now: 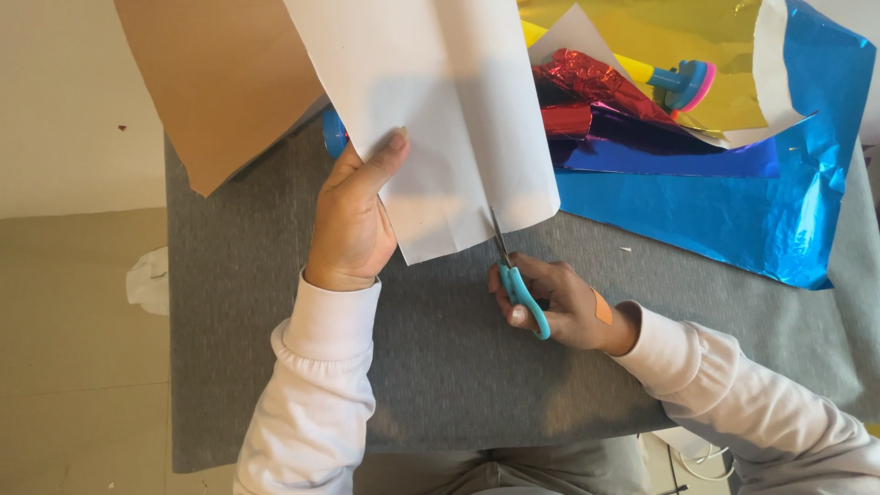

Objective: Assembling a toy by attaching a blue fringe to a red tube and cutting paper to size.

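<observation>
Head view, looking down on a grey mat (275,275) that covers the work surface.

Left hand (353,220): holds the white sheet (440,110) by its left edge, thumb on top pointing up, the other fingers hidden under the paper. Hand is closed on the sheet. White sleeve (316,385) runs down to the frame's bottom edge.

White sheet: large, lifted above the mat, a lengthwise fold down its middle, lower edge hanging just above the right hand.

Right hand (559,302): fingers through the blue handles of the scissors (515,280), closed around them. A tan plaster sits on the back of the hand near the wrist. Blades point up and meet the sheet's bottom edge right of the fold; they look narrow, nearly together, tips just inside the paper.

Around:
- Brown paper (215,82) upper left, partly behind the white sheet.
- Blue foil (733,211) flat on the mat at right, well apart from the hands.
- Gold foil (678,46) at the top, over the blue.
- Crumpled red foil (596,87) beside the white sheet's right edge, purple foil below it.
- Small yellow, blue and pink tool (678,78) resting on the gold foil.
- Crumpled white scrap (147,280) on the floor left of the mat.
</observation>
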